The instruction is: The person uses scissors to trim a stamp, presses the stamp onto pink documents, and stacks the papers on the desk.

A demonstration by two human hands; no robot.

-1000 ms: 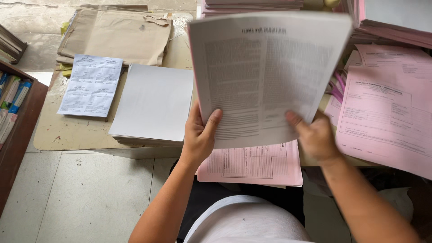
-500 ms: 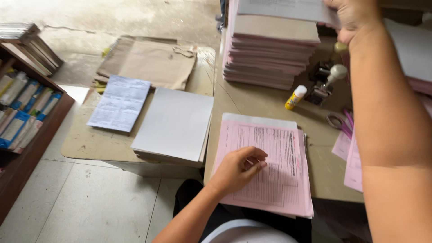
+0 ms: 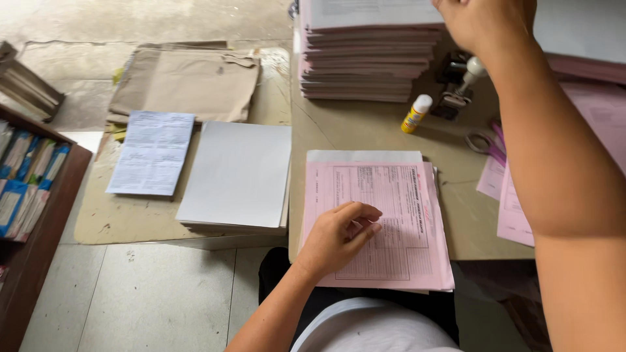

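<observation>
Pink printed forms (image 3: 391, 215) lie in a stack on the brown surface (image 3: 352, 130) directly before me, with a white sheet showing past the stack's upper edge; my left hand (image 3: 339, 238) rests on the top form near its lower left, fingers curled loosely and fingertips (image 3: 368, 218) touching the paper, its grip neither spread flat nor pinching anything; my right hand (image 3: 486, 23) is raised at the far right, at the upper edge of a tall pile of pink and white papers (image 3: 368, 58), partly cut off by the frame, so I cannot tell whether its grip is closed on a sheet; beside that pile stand a yellow glue stick (image 3: 415, 114) and a black stapler-like tool (image 3: 453, 85); scissors with pink handles (image 3: 486, 140) lie near more pink sheets (image 3: 512, 202) under my right forearm; to the left, on a lower board, lie a blank grey-white stack (image 3: 238, 173), a printed white sheet (image 3: 153, 153) and brown envelopes (image 3: 186, 81).
</observation>
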